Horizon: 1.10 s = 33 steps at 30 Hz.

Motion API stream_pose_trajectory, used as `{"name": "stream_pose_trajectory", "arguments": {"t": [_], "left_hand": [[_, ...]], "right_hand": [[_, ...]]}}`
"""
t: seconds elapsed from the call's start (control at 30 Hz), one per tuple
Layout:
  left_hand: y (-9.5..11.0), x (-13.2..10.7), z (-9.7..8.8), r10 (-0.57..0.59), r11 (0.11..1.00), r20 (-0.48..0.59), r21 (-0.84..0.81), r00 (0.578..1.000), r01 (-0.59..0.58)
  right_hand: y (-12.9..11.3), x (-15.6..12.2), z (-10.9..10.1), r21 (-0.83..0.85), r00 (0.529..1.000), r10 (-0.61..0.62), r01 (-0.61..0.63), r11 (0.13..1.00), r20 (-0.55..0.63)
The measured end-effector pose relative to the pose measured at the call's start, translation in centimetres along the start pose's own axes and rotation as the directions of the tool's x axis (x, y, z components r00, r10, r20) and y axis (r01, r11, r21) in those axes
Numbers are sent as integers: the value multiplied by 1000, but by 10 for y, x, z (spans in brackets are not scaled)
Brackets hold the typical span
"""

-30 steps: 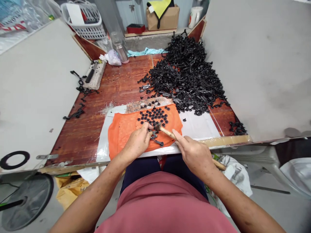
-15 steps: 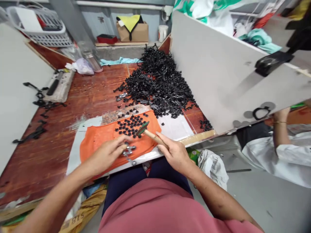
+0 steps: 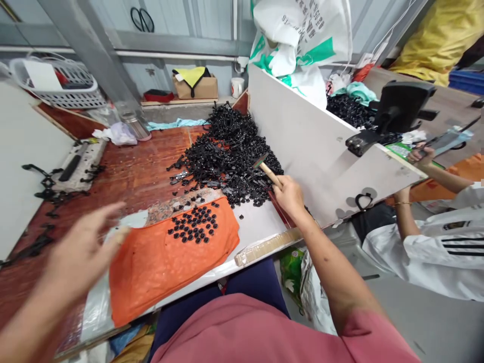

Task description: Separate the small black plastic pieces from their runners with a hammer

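My right hand [image 3: 289, 197] is closed around the wooden handle of a small hammer [image 3: 270, 173]. The hammer's head is over the near right side of a big heap of small black parts [image 3: 230, 151]. Off to the left, my left hand [image 3: 88, 242] is smeared by motion, with thumb and fingers apart and nothing visible between them. It is over the left end of an orange cloth [image 3: 151, 272]. Several small round black pieces [image 3: 194, 224] lie spread on the cloth's upper right part.
A stone slab [image 3: 181, 204] borders the cloth's far edge. Black linked parts [image 3: 45, 186] and a dark-handled tool [image 3: 71, 164] lie at left. A grey partition [image 3: 302, 131] rises on the right, carrying a clamped black holder [image 3: 401, 103]. Beyond it, another person's hand [image 3: 421, 154] grips something.
My left hand has swung left, and the grey linked piece it held over the cloth is gone from there. My right hand has carried the hammer up and right to the heap. The view has shifted.
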<state>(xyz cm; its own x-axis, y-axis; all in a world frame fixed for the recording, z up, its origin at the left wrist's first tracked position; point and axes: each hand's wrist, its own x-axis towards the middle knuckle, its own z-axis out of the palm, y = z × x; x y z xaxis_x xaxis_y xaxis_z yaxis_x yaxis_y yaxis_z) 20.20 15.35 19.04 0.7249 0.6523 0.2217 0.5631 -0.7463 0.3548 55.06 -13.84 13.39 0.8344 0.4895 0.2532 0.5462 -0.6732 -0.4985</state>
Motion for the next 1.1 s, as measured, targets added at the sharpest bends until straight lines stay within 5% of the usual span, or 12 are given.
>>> {"name": "stream_pose_trajectory", "arguments": {"t": [0.1,0.2,0.37,0.57,0.7,0.8,0.9,1.0,1.1], "left_hand": [[30,-22,37,-47,971,217,-220,975,96],[53,-35,63,78,929,328,-367,941,51],[64,-32,71,199,907,373,-421,906,-26],[79,-18,78,249,865,338,-498,907,-52],[88,-12,81,312,838,287,-532,906,-120],[87,-2,71,263,872,83,-447,961,-200],[86,12,56,226,927,-126,-277,966,-253],[91,22,48,220,949,-138,-198,966,-244],[96,20,58,115,949,-60,-288,992,-127]], "right_hand": [[8,48,11,8,999,39,-39,999,2],[11,75,23,60,997,55,-58,997,52],[9,88,33,265,999,50,-44,963,-18],[-13,86,27,545,978,198,-134,828,-60],[-40,63,13,666,972,234,-187,722,19],[-64,31,7,715,975,193,-211,666,108],[-90,-7,10,709,980,83,-188,680,180],[-115,-42,21,667,984,-102,-23,745,148],[-137,-74,37,644,966,-237,115,756,104]]}}
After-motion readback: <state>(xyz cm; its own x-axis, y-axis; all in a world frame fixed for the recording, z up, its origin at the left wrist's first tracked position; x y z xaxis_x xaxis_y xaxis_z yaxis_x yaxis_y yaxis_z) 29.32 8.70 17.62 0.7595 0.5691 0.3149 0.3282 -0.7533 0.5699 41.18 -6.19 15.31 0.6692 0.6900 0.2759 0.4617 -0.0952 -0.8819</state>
